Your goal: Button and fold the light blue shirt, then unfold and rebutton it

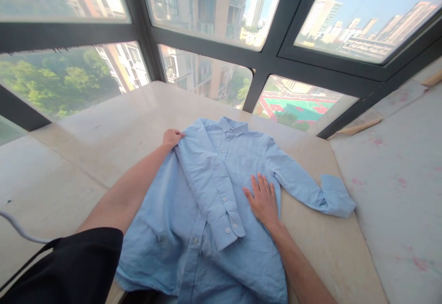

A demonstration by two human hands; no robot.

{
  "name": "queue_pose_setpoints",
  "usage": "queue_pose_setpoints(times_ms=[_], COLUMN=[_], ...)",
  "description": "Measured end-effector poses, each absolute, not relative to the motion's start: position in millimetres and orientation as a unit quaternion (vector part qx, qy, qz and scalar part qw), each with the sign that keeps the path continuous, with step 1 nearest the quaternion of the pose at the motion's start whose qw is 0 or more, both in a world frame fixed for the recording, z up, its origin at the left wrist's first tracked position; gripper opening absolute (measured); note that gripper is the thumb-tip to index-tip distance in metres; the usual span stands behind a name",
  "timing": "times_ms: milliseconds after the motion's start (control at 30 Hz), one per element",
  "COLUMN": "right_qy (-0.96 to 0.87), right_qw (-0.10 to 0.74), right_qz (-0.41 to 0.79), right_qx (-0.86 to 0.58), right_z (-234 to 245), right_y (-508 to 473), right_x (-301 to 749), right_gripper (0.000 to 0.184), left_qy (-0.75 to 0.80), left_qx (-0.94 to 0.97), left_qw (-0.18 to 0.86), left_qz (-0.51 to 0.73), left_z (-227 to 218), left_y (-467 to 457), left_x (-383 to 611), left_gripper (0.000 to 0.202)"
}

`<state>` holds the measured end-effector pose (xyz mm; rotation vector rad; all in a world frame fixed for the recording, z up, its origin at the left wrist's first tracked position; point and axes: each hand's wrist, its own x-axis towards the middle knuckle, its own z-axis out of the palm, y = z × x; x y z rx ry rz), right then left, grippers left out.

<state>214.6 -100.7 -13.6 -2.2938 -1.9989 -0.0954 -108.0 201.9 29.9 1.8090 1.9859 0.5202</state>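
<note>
Two bare hands meet a light-blue shirt [165,207] laid front up on a pale, smooth ledge [131,106] beneath dark-framed windows [207,44], its collar [232,128] at twelve o'clock. At the garment's eleven o'clock, the left hand [173,138] pinches the shoulder edge between thumb and curled fingers; at three o'clock, the right hand [264,200] rests flat on the front, fingers straight and slightly parted, gripping nothing. One sleeve [210,180] slants across the front, its two-buttoned cuff [223,230] pointing to five o'clock; the other sleeve [300,180] reaches towards four, its end turned back. The cloth should handle as light, limp and hardly fragile, quick to crease and apt to slide on the smooth surface; shoulder seams, stiffer collar and cuff look the surest holds. Fine-woven, softly rumpled fabric and small round buttons contrast with a flat, floral-printed wall [397,180] at the scene's three o'clock.
</note>
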Motion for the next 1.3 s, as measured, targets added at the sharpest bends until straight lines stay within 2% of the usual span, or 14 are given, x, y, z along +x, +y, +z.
queue_pose_setpoints(times_ms=[333, 500, 633, 900, 1033, 1133, 1300], right_qy=[-0.644, -0.649, -0.649, -0.649, -0.656, -0.656, -0.713], right_qw=[0.023, 0.012, 0.009, 0.039, 0.055, 0.052, 0.105], right_qz=[-0.038, -0.042, -0.037, -0.014, -0.012, -0.021, -0.033], right_qx=[-0.764, -0.76, -0.76, -0.76, -0.753, -0.752, -0.693], right_z=[-13, -10, -9, -7, -2, -3, -14], right_y=[-66, -59, -55, -52, -58, -77, -146], right_x=[233, 239, 241, 240, 239, 233, 210], right_gripper=[0.066, 0.066, 0.065, 0.065, 0.061, 0.057, 0.061], left_qy=[0.704, 0.714, 0.746, 0.778, 0.674, 0.617, 0.657], left_qx=[0.666, 0.668, 0.625, 0.591, 0.705, 0.766, 0.747], left_qw=[0.148, 0.097, 0.121, 0.102, 0.045, 0.054, -0.02], left_qz=[0.2, 0.187, 0.194, 0.185, 0.214, 0.173, 0.096], left_z=[17, 15, 22, 27, 11, 0, -2], left_y=[229, 215, 192, 102, 32, -21, -79], left_x=[-80, -88, -116, -146, -137, -142, -168], left_gripper=[0.032, 0.046, 0.047, 0.046, 0.053, 0.051, 0.06])
